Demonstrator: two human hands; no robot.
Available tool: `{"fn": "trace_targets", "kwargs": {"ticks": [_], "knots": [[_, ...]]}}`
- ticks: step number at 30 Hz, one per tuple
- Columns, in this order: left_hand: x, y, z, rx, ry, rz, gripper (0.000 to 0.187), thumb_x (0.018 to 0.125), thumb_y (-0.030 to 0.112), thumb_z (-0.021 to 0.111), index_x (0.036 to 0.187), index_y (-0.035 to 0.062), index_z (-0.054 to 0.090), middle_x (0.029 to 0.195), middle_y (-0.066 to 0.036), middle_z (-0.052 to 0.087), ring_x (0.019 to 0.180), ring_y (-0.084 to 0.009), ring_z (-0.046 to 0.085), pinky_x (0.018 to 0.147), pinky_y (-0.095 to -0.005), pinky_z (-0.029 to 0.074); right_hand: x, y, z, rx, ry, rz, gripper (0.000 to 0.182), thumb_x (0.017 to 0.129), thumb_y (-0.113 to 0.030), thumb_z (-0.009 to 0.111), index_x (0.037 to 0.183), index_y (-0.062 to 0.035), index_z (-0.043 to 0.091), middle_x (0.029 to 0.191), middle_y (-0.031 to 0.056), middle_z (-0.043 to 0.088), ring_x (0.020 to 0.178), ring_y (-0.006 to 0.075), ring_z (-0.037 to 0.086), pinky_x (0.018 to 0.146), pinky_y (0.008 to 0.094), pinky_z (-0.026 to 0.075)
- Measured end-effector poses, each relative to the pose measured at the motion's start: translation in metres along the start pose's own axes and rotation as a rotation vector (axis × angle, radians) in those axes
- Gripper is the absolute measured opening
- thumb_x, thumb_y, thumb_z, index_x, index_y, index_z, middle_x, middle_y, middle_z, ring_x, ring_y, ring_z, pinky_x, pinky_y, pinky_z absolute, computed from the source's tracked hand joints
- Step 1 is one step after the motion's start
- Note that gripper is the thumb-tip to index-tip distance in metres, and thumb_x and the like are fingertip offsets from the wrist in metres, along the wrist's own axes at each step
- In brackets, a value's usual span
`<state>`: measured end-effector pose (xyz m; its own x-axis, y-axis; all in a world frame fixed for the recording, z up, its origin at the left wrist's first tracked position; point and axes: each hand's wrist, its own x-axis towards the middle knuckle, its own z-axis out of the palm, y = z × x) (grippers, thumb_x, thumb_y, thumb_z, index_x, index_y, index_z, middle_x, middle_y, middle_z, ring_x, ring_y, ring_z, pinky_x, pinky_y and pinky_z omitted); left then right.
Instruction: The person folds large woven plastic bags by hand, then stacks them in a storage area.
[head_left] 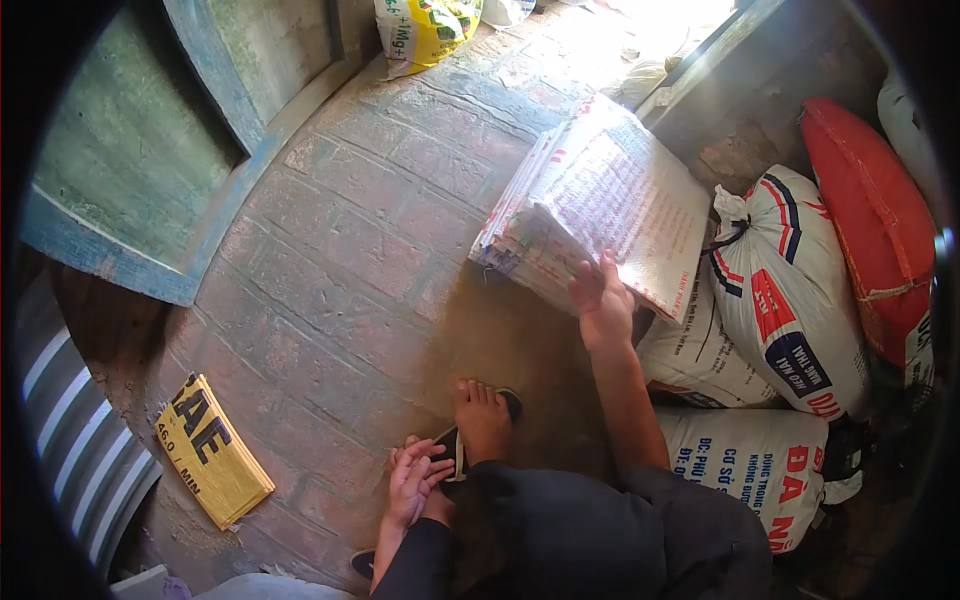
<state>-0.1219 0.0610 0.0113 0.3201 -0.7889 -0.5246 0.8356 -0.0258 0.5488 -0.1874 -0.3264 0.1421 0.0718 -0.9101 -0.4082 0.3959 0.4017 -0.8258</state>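
Note:
My right hand (603, 300) reaches forward to a thick stack of folded white woven sacks (620, 200) with red and blue print. Its fingers are apart and lie against the stack's near edge. The stack is tilted, and its layers fan out along the left side. My left hand (410, 482) hangs low beside my sandalled foot (484, 415), fingers loosely extended, with nothing visible in it. On the floor to the left lies a folded yellow sack bundle (215, 455) with black lettering, apart from both hands.
Filled white sacks (790, 290) and a red sack (865, 230) crowd the right side. A yellow-and-white bag (428, 35) stands at the far end of the brick floor (340, 260). A greenish wooden door (130, 150) and corrugated metal (80, 430) border the left.

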Motion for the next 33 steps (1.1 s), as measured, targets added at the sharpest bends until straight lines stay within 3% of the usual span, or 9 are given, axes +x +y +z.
{"fn": "trace_targets", "kwargs": {"ticks": [6,15,20,22,24,25,27,29,33], "knots": [[0.001,0.001,0.002,0.004,0.015,0.0,0.037,0.105,0.018,0.048,0.14,0.0058,0.045,0.134,-0.018,0.056,0.115,-0.0311,0.064,0.101,-0.0444,0.052,-0.002,-0.001,-0.012,-0.004,-0.135,0.043,0.024,0.099,-0.028,0.066,0.119,-0.0176,0.059,0.098,-0.0099,0.055,0.072,0.0005,0.05,0.055,0.0186,0.041],[0.0,0.001,0.001,-0.065,0.031,0.016,0.037,0.105,0.017,0.048,0.14,0.0041,0.045,0.132,-0.019,0.057,0.113,-0.0312,0.065,0.1,-0.0435,0.053,0.015,-0.008,0.004,0.007,-0.048,0.119,0.019,0.1,-0.028,0.065,0.115,-0.0197,0.057,0.093,-0.0089,0.05,0.063,-0.0015,0.044,0.043,0.0144,0.031],[-0.014,0.01,-0.016,-0.089,0.094,0.066,0.036,0.104,0.019,0.049,0.138,0.0061,0.048,0.122,-0.016,0.063,0.099,-0.0238,0.069,0.085,-0.0361,0.059,0.039,-0.021,-0.015,0.295,-0.155,0.376,0.019,0.104,-0.029,0.056,0.119,-0.017,0.059,0.064,-0.0122,0.054,0.053,-0.0026,0.054,0.041,0.0162,0.036],[-0.027,0.023,-0.047,-0.061,0.223,0.195,0.035,0.103,0.019,0.053,0.135,0.0069,0.051,0.117,-0.014,0.065,0.092,-0.0199,0.068,0.077,-0.0326,0.058,0.035,-0.013,-0.027,0.405,-0.267,0.378,0.023,0.105,-0.031,0.053,0.119,-0.0126,0.058,0.072,-0.0081,0.061,0.056,-0.002,0.055,0.043,0.018,0.038],[-0.04,0.045,-0.065,-0.018,0.527,0.371,0.032,0.101,0.019,0.057,0.131,0.0069,0.055,0.112,-0.012,0.066,0.086,-0.0175,0.067,0.073,-0.0301,0.057,-0.022,0.001,0.001,0.258,-0.299,0.291,0.031,0.106,-0.03,0.049,0.131,-0.0116,0.054,0.122,-0.0015,0.066,0.062,-0.0009,0.054,0.043,0.0187,0.038],[-0.045,0.061,-0.072,0.012,0.75,0.468,0.031,0.1,0.019,0.059,0.128,0.0065,0.057,0.11,-0.01,0.066,0.084,-0.0171,0.066,0.073,-0.0293,0.055,-0.038,0.022,0.0,0.211,-0.362,0.351,0.029,0.105,-0.029,0.051,0.128,-0.0126,0.056,0.128,-0.0006,0.066,0.06,0.0004,0.053,0.044,0.0178,0.038],[-0.05,0.073,-0.124,0.369,1.169,0.709,0.03,0.101,0.023,0.061,0.123,0.0026,0.062,0.097,-0.003,0.065,0.077,-0.0095,0.058,0.069,-0.0266,0.048,-0.073,0.062,0.006,0.064,-0.466,0.69,0.023,0.101,-0.023,0.055,0.122,-0.0146,0.06,0.116,-0.0018,0.07,0.062,0.0048,0.055,0.048,0.0206,0.041],[-0.066,0.094,-0.16,1.203,1.597,0.867,0.029,0.099,0.024,0.064,0.121,0.0044,0.063,0.102,-0.005,0.068,0.084,-0.0145,0.062,0.074,-0.029,0.049,-0.096,0.089,0.01,-0.022,-0.436,1.065,0.02,0.1,-0.02,0.056,0.119,-0.0155,0.061,0.109,-0.0024,0.071,0.064,0.0072,0.057,0.052,0.023,0.043],[-0.08,0.109,-0.188,1.416,1.695,0.641,0.033,0.095,0.025,0.065,0.121,0.0051,0.065,0.112,-0.011,0.066,0.094,-0.0231,0.062,0.08,-0.035,0.05,-0.119,0.11,0.014,-0.076,-0.398,1.148,0.022,0.098,-0.018,0.057,0.12,-0.0163,0.06,0.1,-0.0033,0.068,0.069,0.0094,0.058,0.06,0.026,0.046]]}}
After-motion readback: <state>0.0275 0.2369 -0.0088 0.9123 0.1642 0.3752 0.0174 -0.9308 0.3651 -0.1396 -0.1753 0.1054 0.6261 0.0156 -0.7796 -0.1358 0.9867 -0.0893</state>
